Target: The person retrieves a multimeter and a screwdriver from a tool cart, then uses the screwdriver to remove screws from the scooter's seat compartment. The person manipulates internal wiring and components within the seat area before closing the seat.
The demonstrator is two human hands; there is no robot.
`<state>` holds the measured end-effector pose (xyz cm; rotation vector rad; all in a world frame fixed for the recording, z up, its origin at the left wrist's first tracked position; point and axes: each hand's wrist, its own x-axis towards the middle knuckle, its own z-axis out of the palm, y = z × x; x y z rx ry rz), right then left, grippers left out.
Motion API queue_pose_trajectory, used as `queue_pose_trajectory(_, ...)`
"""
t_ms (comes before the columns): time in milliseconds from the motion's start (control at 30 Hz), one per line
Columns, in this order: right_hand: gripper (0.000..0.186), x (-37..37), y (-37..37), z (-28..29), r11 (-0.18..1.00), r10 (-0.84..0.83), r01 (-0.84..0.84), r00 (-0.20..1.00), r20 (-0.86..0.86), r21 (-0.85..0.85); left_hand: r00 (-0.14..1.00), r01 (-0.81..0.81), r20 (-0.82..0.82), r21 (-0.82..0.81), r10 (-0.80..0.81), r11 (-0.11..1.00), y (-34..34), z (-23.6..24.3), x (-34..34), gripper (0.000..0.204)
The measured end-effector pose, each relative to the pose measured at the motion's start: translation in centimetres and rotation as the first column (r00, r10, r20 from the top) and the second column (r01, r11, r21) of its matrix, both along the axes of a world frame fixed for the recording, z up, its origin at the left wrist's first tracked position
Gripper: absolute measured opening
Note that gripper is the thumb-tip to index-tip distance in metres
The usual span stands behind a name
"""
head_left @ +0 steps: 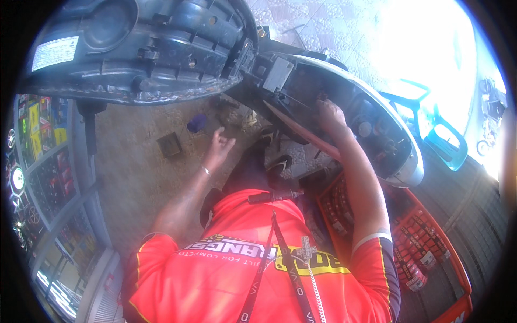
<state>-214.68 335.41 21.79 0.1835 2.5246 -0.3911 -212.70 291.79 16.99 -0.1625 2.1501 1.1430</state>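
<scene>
A scooter's black seat is tipped up on the left, its underside facing me. To its right lies the uncovered body, a long dark cavity with a pale rim. My right hand reaches into this cavity, its fingers bent together near a thin cable or rod; what they hold, if anything, is too small to make out. Near them sits a grey box-shaped part. My left hand hangs in the air below the seat, fingers apart and nothing in them.
A purple cloth-like thing and a dark square block lie on the floor. At right stand a red rack of packaged goods and a teal chair. Glass-fronted shelves line the left side.
</scene>
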Motion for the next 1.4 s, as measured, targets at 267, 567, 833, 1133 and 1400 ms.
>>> queue_pose_trajectory(267, 0.029, -1.3, 0.5, -0.9, 0.957, 0.258, -0.242, 0.963, 0.082, -0.161, 0.956, 0.170, -0.255, 0.095, -0.141, 0.981, 10.1, 0.1, -6.8, 0.066)
queue_pose_trajectory(567, 0.024, -2.0, -0.7, 0.1, 0.998, 0.053, -0.054, 0.997, -0.058, -0.019, 0.813, 0.281, -0.526, -0.018, -0.248, 0.959, 16.0, -1.5, -8.0, 0.060)
queue_pose_trajectory(833, 0.024, -3.2, -0.5, 0.5, 0.990, 0.123, -0.113, 0.982, 0.142, -0.080, 0.769, 0.211, -0.602, -0.080, -0.216, 0.974, 16.8, -2.3, -7.9, 0.049)
queue_pose_trajectory(1133, 0.022, -3.1, -1.5, 0.3, 0.992, 0.057, -0.048, 0.995, 0.081, -0.115, 0.750, 0.174, -0.631, -0.102, -0.199, 0.979, 17.2, -2.4, -7.9, 0.043)
queue_pose_trajectory(1400, 0.027, -4.0, -2.2, 1.6, 0.999, 0.034, -0.032, 0.994, 0.102, -0.014, 0.751, 0.143, -0.643, -0.067, -0.152, 0.987, 17.5, -3.2, -7.9, 0.042)
